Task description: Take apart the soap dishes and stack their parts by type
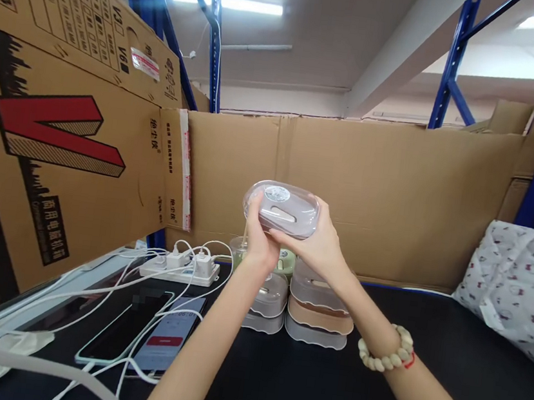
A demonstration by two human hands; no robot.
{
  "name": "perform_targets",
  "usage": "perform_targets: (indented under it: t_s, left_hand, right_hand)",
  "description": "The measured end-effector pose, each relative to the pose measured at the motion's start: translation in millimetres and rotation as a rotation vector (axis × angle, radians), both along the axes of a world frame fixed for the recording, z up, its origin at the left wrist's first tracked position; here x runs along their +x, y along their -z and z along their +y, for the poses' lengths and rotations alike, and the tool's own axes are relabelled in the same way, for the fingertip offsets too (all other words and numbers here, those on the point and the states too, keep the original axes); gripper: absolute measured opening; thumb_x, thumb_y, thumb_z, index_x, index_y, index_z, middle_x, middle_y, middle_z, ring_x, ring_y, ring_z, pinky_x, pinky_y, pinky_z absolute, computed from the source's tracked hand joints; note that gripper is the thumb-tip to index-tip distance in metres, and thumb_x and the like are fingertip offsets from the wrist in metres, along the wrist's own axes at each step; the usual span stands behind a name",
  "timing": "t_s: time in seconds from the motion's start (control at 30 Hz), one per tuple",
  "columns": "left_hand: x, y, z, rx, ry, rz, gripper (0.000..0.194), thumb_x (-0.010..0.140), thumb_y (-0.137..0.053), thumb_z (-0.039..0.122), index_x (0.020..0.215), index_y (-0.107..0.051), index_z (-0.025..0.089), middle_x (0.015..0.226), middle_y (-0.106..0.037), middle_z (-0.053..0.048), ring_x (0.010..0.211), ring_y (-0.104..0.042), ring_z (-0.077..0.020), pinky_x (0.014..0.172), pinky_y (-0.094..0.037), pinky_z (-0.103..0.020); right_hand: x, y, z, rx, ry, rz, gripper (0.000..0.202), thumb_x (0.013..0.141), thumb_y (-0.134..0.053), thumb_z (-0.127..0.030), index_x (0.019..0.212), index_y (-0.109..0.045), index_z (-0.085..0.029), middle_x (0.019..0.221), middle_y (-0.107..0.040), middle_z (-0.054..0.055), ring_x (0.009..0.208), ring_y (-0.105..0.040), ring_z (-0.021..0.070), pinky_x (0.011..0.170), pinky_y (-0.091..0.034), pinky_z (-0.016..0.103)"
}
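Note:
Between both my hands a rounded oblong plastic box with a clear lid (295, 211) is held up above the table. A round sticker and a pale slot show on its lid. My left hand (262, 241) grips its near left end, thumb up along the side. Around its right end my right hand (323, 242) is wrapped, with a beaded bracelet on that wrist. Under and behind my hands stand similar boxes in stacks: a grey stack (268, 304) and, to its right, a stack with grey and tan layers (321, 317). A green box (285, 262) shows partly behind my wrists.
On the left lie two phones (165, 337) under tangled white cables, beside a white power strip (185, 271). A big cardboard box (75, 137) stands at the left, and a cardboard wall (369, 199) closes the back. A patterned cloth bundle (523, 277) sits at the right.

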State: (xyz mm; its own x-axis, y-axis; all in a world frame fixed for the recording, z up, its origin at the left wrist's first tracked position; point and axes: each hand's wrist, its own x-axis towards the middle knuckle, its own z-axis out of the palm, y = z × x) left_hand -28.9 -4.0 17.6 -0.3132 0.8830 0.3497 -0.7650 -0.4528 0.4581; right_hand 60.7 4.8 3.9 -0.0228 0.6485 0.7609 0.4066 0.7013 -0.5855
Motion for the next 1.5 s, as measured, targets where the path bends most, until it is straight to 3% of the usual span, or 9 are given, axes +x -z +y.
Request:
perform_targets:
  t_s: [0.2,0.33,0.4,0.57,0.8,1.17,1.33,1.43,1.5]
  left_hand:
    - [12.1,3.8,-4.2,-0.004,0.080,-0.082,0.037,0.067,-0.058,0.041,0.088,-0.057,0.010,0.084,-0.058,-0.006,0.072,-0.056,-0.0137,0.074,-0.045,-0.023]
    - [12.6,0.3,-11.6,-0.112,0.165,-0.059,0.030,0.074,-0.052,0.038,0.087,-0.055,0.011,0.081,-0.057,-0.005,0.067,-0.056,-0.0124,0.071,-0.046,-0.024]
    - [12.5,-0.8,-14.9,-0.151,0.235,-0.021,0.030,0.075,-0.052,0.038,0.088,-0.056,0.011,0.082,-0.057,-0.005,0.068,-0.056,-0.0128,0.072,-0.047,-0.025]
    - [9.9,-3.0,-19.6,-0.176,0.344,0.044,0.046,0.081,-0.047,0.051,0.100,-0.055,0.010,0.083,-0.057,-0.009,0.078,-0.058,-0.0185,0.075,-0.047,-0.028]
    - [9.2,-2.4,-18.6,-0.210,0.322,-0.010,0.058,0.085,-0.038,0.059,0.114,-0.050,0.011,0.090,-0.057,-0.011,0.080,-0.058,-0.0199,0.077,-0.047,-0.030]
    - [8.7,-3.9,-21.6,-0.226,0.303,-0.146,0.056,0.085,-0.038,0.059,0.117,-0.050,0.015,0.093,-0.057,-0.010,0.080,-0.058,-0.0195,0.075,-0.048,-0.030]
    - [7.7,-2.9,-19.9,-0.199,0.244,-0.101,0.060,0.083,-0.036,0.063,0.117,-0.050,0.016,0.094,-0.057,-0.009,0.079,-0.058,-0.0189,0.072,-0.048,-0.028]
    - [6.6,-3.6,-18.2,-0.120,0.261,0.017,0.060,0.079,-0.046,0.062,0.114,-0.052,0.013,0.092,-0.057,-0.010,0.078,-0.058,-0.0187,0.072,-0.047,-0.027]
    - [6.9,-3.8,-17.9,-0.071,0.277,0.075,0.060,0.077,-0.051,0.060,0.112,-0.053,0.012,0.091,-0.057,-0.010,0.079,-0.058,-0.0189,0.073,-0.047,-0.026]
  right_hand:
    - [5.7,3.5,-15.8,-0.138,0.114,-0.066,0.086,0.053,-0.065,-0.063,0.124,-0.040,-0.022,0.124,-0.050,0.013,0.111,-0.050,0.0344,0.086,-0.044,0.056]
    - [15.5,2.1,-19.8,0.041,0.159,-0.094,0.088,0.052,-0.067,-0.062,0.127,-0.043,-0.023,0.130,-0.045,0.014,0.121,-0.040,0.0375,0.089,-0.041,0.059]
    - [19.2,0.3,-19.2,0.143,0.090,-0.071,0.088,0.053,-0.070,-0.055,0.130,-0.041,-0.027,0.134,-0.042,0.011,0.122,-0.040,0.0347,0.093,-0.039,0.057]
    - [26.1,-6.0,-17.6,0.136,-0.174,-0.006,0.044,0.065,-0.065,-0.046,0.106,-0.062,-0.030,0.116,-0.058,0.005,0.110,-0.053,0.0249,0.095,-0.042,0.048]
    - [28.4,-6.4,-17.0,0.117,-0.218,0.131,0.025,0.064,-0.069,-0.040,0.087,-0.070,-0.028,0.101,-0.062,0.004,0.097,-0.058,0.0206,0.086,-0.049,0.041]
    - [23.4,0.2,-16.3,0.244,-0.236,0.125,0.025,0.066,-0.071,-0.037,0.089,-0.070,-0.028,0.103,-0.062,0.005,0.100,-0.058,0.0221,0.090,-0.047,0.044]
    - [22.8,1.1,-19.4,0.358,-0.120,0.084,0.018,0.068,-0.068,-0.035,0.084,-0.070,-0.028,0.095,-0.062,0.004,0.098,-0.059,0.0235,0.090,-0.047,0.047]
    - [24.0,1.4,-18.9,0.360,-0.064,0.016,0.036,0.060,-0.071,-0.039,0.094,-0.066,-0.027,0.109,-0.058,0.006,0.106,-0.055,0.0262,0.092,-0.045,0.049]
    - [24.5,2.2,-17.0,0.302,-0.109,-0.020,0.054,0.057,-0.072,-0.042,0.108,-0.061,-0.028,0.119,-0.054,0.007,0.114,-0.050,0.0274,0.095,-0.042,0.050]
